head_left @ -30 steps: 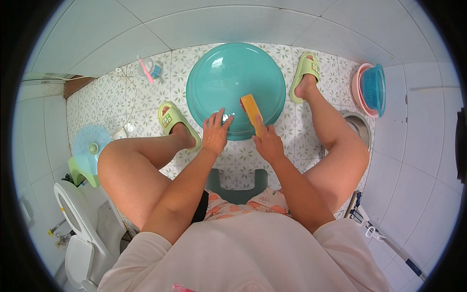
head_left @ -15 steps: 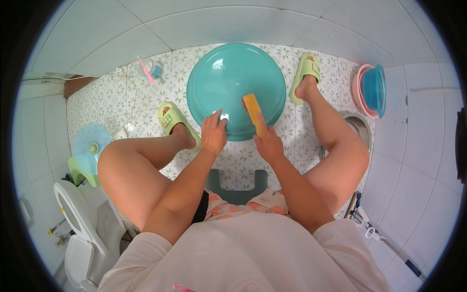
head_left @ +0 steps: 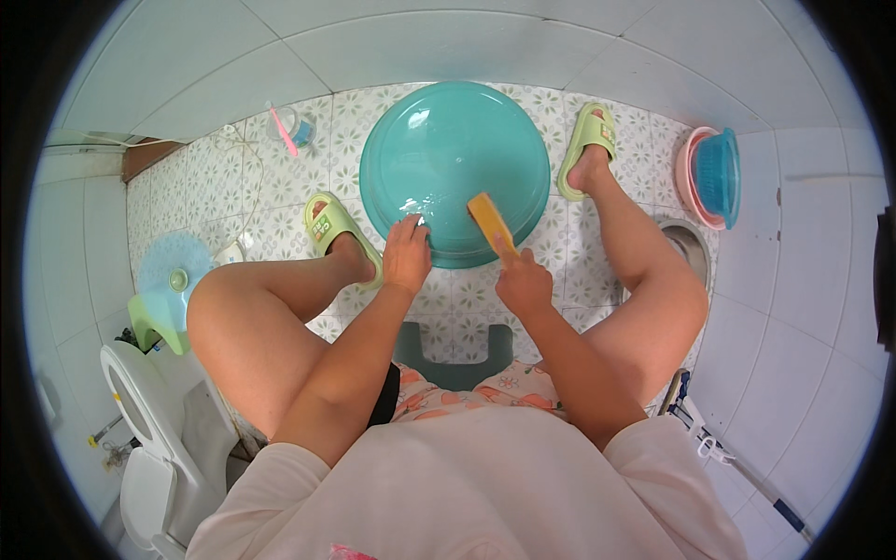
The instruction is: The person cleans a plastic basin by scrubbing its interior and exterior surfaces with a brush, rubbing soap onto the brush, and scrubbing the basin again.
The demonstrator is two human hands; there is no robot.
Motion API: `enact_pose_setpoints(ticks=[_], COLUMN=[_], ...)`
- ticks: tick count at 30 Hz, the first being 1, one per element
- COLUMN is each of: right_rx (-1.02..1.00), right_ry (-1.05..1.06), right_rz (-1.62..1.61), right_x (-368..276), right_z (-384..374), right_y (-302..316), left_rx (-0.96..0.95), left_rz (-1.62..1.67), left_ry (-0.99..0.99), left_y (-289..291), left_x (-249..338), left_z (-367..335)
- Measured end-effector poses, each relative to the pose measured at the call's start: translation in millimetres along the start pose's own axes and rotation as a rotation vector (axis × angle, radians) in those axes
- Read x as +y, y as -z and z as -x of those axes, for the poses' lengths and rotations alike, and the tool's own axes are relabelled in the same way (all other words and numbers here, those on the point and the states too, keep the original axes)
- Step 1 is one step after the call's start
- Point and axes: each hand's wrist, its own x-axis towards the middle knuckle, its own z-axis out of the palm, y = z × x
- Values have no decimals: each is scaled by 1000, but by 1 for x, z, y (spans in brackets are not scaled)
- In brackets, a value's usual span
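A large round teal basin (head_left: pixel 453 154) sits on the floor in front of me, seemingly bottom-up, its near part wet and shiny. My left hand (head_left: pixel 407 254) rests on its near left edge, fingers stretched forward and laid on the plastic. Gripped by its handle in my right hand (head_left: pixel 525 280) is a yellow scrubbing brush (head_left: pixel 491 222). The brush slants up and to the left, its head against the basin's near right part. Its bristle side is mostly hidden.
Left stand a white toilet (head_left: pixel 159 448), a green stool (head_left: pixel 154 322) and a translucent blue round thing (head_left: pixel 175 266). A clear cup (head_left: pixel 297 131) with a pink-handled brush (head_left: pixel 282 131) is at far left. Right are stacked pink and blue basins (head_left: pixel 717 177), a metal bowl (head_left: pixel 689 245) and a pole (head_left: pixel 761 481).
The brush has shifted slightly toward me and tilts more to the left. My right hand has moved a little right and nearer. My left fingers have drawn closer together.
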Motion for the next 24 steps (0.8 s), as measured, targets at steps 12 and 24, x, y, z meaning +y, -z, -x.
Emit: enact_pose_setpoints(ticks=[12, 24], right_rx=[-4, -34], right_ry=[-22, -4], right_rz=[-45, -55], right_x=[-7, -21], right_z=[-12, -34], right_y=[-4, 0], left_rx=[51, 58], left_rz=[-30, -49], left_ry=[-48, -48], left_y=[1, 1], left_x=[-3, -12], left_z=[3, 3])
